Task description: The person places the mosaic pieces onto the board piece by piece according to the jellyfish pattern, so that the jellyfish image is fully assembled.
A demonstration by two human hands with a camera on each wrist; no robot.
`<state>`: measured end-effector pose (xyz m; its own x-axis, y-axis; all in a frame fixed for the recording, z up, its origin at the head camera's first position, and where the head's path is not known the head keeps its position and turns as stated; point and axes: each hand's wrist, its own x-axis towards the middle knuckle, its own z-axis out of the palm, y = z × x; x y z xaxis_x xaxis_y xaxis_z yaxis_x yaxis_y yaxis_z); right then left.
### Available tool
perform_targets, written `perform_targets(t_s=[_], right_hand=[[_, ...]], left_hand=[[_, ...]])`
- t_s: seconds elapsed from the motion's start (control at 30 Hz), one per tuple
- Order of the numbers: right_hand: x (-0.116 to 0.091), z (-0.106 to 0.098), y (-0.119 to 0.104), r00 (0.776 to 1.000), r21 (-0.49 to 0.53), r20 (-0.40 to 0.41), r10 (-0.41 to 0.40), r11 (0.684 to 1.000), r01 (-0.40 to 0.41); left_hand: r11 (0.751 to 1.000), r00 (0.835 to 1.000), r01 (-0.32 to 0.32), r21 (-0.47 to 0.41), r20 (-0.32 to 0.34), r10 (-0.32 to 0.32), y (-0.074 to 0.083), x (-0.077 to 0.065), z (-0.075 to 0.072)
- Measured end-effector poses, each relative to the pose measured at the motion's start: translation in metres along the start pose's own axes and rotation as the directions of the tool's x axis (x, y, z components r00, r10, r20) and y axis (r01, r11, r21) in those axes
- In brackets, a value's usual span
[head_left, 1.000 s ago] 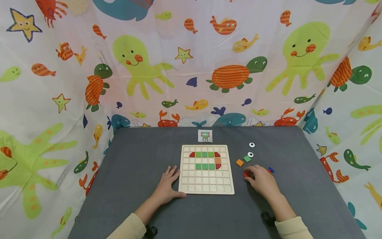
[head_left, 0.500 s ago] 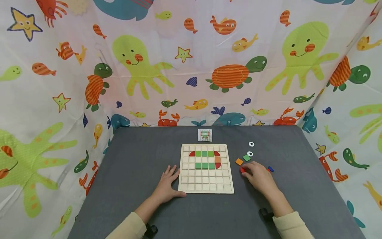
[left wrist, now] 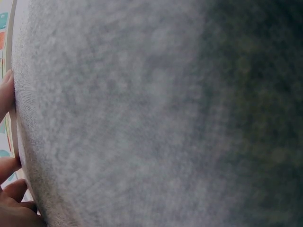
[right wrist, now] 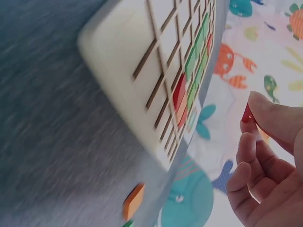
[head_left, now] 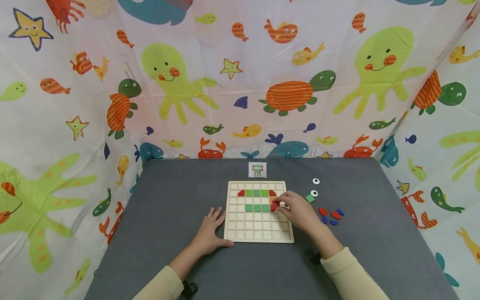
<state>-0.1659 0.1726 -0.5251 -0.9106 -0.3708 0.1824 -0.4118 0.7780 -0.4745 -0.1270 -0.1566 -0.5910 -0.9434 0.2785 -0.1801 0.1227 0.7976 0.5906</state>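
My left hand [head_left: 208,237] rests at the left edge of a wooden grid board [head_left: 258,238], fingers spread, thumb by its near left corner. Only some of its fingers [left wrist: 5,92] show in the left wrist view. Above the board's right side, my right hand [head_left: 301,212] pinches a small red piece [right wrist: 246,112] between thumb and index finger. Two rows of green tiles [head_left: 256,208] lie in the board, with red rounded pieces [head_left: 241,193] at the ends of the upper row. An orange tile [right wrist: 182,112] sits beside a red one [right wrist: 179,92] on the right side.
Right of the board lie a green tile [head_left: 310,198], red pieces [head_left: 335,215], blue pieces [head_left: 333,223] and white rings [head_left: 316,181] with dark centres. A loose orange tile [right wrist: 134,202] shows in the right wrist view. Behind the board lies a pattern card [head_left: 257,170].
My right hand has picked a red piece from the loose pieces and moved left with it over the board, uncovering other red and blue pieces. The left hand has stayed put.
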Motion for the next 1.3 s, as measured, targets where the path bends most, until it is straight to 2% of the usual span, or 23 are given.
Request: perform_targets(t_s=[0.23, 0.6, 0.9, 1.03, 1.3], right_hand=[[0.019, 0.015, -0.014, 0.997, 0.005, 0.030, -0.077, 0.997, 0.077], [0.046, 0.044, -0.040, 0.989, 0.026, 0.141, -0.040, 0.999, 0.037], [0.063, 0.066, -0.051, 0.980, 0.018, 0.191, -0.053, 0.999, 0.051], [0.067, 0.073, -0.055, 0.975, -0.003, 0.219, -0.046, 0.999, 0.048], [0.072, 0.083, -0.059, 0.974, -0.114, 0.225, -0.043, 0.991, 0.070]], left_hand=[[1.000, 1.000, -0.004, 0.002, 0.004, 0.004, -0.002, 0.000, 0.001], [1.000, 1.000, 0.008, 0.003, 0.006, -0.008, -0.001, 0.001, -0.002], [1.000, 1.000, -0.002, 0.001, 0.000, 0.002, -0.002, 0.000, -0.002], [1.000, 1.000, -0.013, -0.002, -0.004, 0.013, -0.002, -0.001, -0.002], [1.000, 1.000, -0.022, -0.013, -0.016, 0.022, -0.002, 0.000, 0.000]])
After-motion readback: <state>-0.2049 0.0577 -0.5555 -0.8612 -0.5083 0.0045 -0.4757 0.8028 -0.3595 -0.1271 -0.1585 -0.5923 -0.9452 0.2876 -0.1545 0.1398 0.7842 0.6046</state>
